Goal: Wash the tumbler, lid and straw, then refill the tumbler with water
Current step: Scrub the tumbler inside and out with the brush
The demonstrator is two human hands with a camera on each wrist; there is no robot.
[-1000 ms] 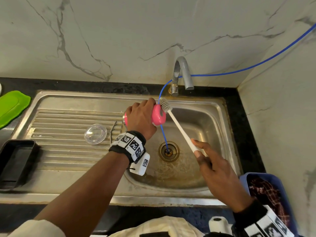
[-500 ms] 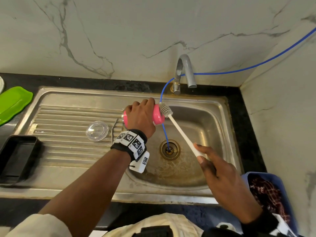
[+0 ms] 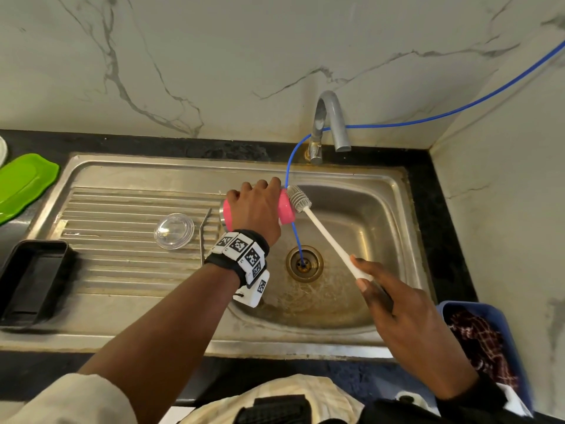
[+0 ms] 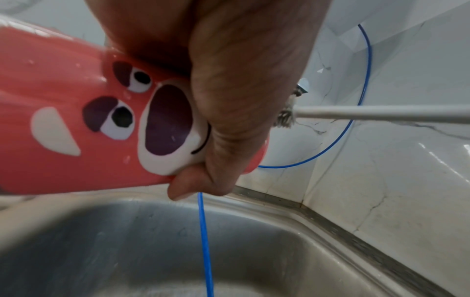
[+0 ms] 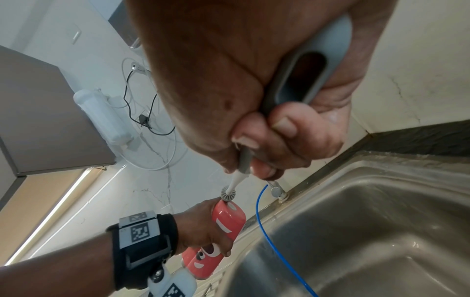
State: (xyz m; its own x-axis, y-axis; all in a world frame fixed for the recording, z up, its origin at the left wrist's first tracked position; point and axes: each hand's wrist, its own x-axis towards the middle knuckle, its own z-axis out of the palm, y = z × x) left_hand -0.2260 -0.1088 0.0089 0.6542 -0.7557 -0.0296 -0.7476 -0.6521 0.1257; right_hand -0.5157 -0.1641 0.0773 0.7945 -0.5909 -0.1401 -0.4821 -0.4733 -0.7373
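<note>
Reaching across the steel sink [image 3: 367, 179], my left forearm stretches out from lower left, my left hand [image 3: 255, 209] wrapped over the pink tumbler [image 3: 286, 209], which lies on its side above the basin's left edge. My fingers curl over its top and my thumb [image 4: 188, 184] clamps beneath, by the printed cartoon face. My right hand [image 3: 406, 319] comes in from lower right, fingers closed around the grey grip of the white bottle brush [image 3: 324, 231], whose bristle head touches the tumbler's end nearest the tap [image 3: 331, 123]. A blue hose [image 3: 295, 237] drops past the tumbler into the drain. On the draining board to the left lie the clear lid [image 3: 174, 231] and, just beside it, the metal straw [image 3: 203, 237], both well apart from my hands. Compared with a second ago, the tumbler sits in the same grip, while my right hand has drawn slightly lower and nearer to me.
</note>
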